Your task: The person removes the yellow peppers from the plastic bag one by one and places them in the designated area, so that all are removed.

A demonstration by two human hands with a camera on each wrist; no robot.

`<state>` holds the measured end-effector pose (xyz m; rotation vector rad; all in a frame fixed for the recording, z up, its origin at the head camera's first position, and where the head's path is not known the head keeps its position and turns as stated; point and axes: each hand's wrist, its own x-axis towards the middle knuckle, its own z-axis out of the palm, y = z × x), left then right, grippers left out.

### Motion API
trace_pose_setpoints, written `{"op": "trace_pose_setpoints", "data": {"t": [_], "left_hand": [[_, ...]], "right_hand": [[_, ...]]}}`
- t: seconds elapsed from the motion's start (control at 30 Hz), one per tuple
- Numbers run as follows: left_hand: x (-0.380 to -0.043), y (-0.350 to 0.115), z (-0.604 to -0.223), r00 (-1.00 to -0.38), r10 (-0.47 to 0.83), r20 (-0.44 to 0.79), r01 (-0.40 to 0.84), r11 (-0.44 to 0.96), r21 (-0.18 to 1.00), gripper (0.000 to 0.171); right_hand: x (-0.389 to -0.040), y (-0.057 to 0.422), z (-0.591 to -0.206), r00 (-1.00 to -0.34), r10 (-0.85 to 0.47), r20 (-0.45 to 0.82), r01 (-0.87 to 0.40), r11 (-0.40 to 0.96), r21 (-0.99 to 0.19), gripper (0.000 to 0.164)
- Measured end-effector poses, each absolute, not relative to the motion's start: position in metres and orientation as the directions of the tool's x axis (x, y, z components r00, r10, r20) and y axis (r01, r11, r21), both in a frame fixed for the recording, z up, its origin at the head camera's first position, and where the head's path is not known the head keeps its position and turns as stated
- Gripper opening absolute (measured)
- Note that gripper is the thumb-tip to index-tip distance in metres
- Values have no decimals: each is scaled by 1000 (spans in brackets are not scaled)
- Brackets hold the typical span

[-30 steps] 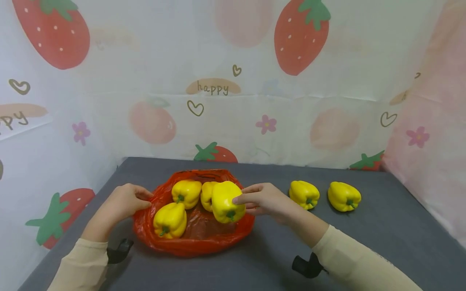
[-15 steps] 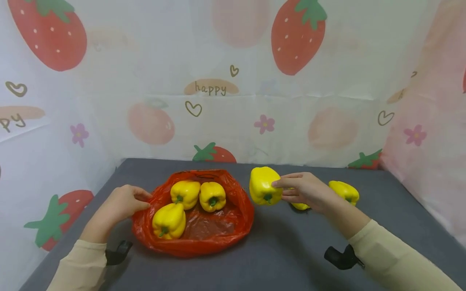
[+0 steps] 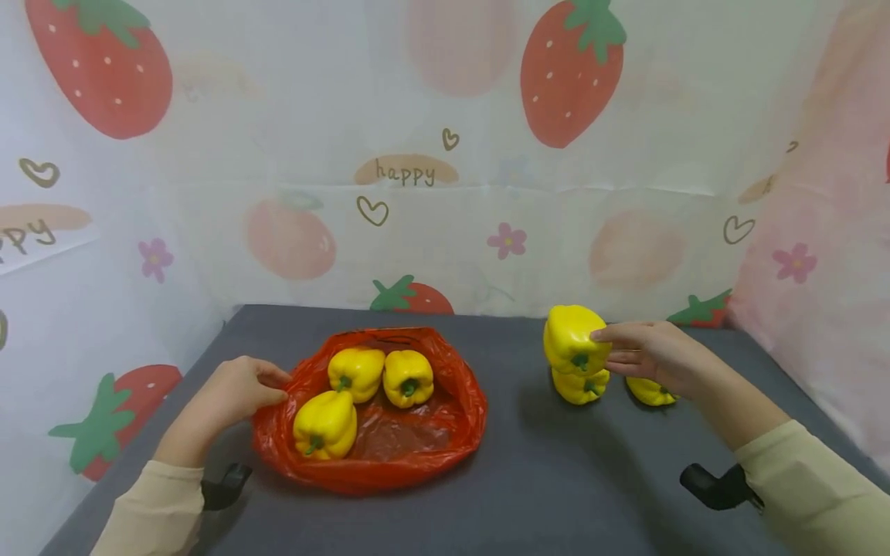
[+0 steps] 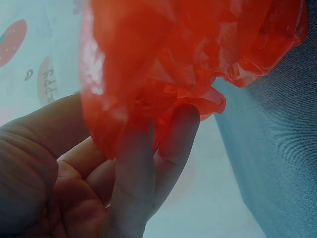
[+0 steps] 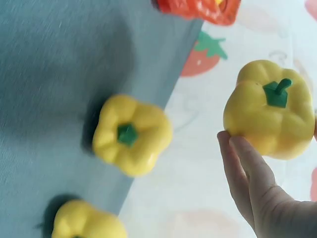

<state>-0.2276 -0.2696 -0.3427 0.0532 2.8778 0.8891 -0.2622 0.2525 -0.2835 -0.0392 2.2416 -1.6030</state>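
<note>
Pinched at the rim by my left hand (image 3: 239,390), a red plastic bag (image 3: 417,467) sits with its mouth spread wide. Inside it lie three yellow bell peppers (image 3: 325,423) with green stems. In the left wrist view, the thumb and fingers (image 4: 136,171) hold the thin red film. My right hand (image 3: 657,354) grips another yellow bell pepper (image 3: 573,336) by its side, raised off the table in the head view. Below and behind it a second bell pepper (image 5: 130,135) rests on the table, and a third pepper (image 3: 648,391) is partly hidden by the hand.
A dark grey cloth covers the table (image 3: 514,479). Behind it hangs a white curtain (image 3: 445,255) printed with strawberries and hearts, folding round both sides. Black wrist mounts (image 3: 719,488) stick out beneath each forearm.
My right hand has carried the bell pepper out from over the bag, rightward and up, until it hangs above the loose peppers. The left hand keeps its place on the bag's rim.
</note>
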Motion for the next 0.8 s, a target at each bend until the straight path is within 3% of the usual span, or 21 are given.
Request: {"op": "trace_pose_setpoints", "data": {"t": [0.2,0.43,0.8], "left_hand": [[-225,-272,-343,-991,61,-118,-16,825,565,34],[-225,-274,-344,-991,64,-114,-12,825,564,34],[-225,-276,-345,-991,59,-116,-17,825,564,35]], "right_hand": [[-270,278,-285,-929,-221,-297,215,331,-919,67],[-277,309,-286,-925,-240,-294,222,286,-932,18],[-283,346,-293,-936,-198,-292,246,225,-943,8]]}}
